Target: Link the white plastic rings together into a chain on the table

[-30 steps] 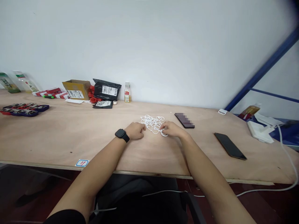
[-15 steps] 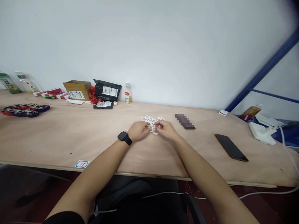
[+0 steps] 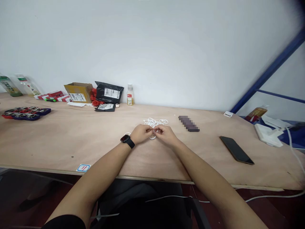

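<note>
Our left hand [image 3: 140, 134] and right hand [image 3: 167, 135] meet at the fingertips, a round white ring [image 3: 152, 138] showing at their six o'clock, equally near both, whose grip we cannot tell, with the white pile [image 3: 151, 122] at twelve o'clock.

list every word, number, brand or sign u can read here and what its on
"11", apparently, in red: sticker.
Too small or blurred to read: labels on the box, upper black bag, lower black bag, small bottle, far-left bottle.
</note>
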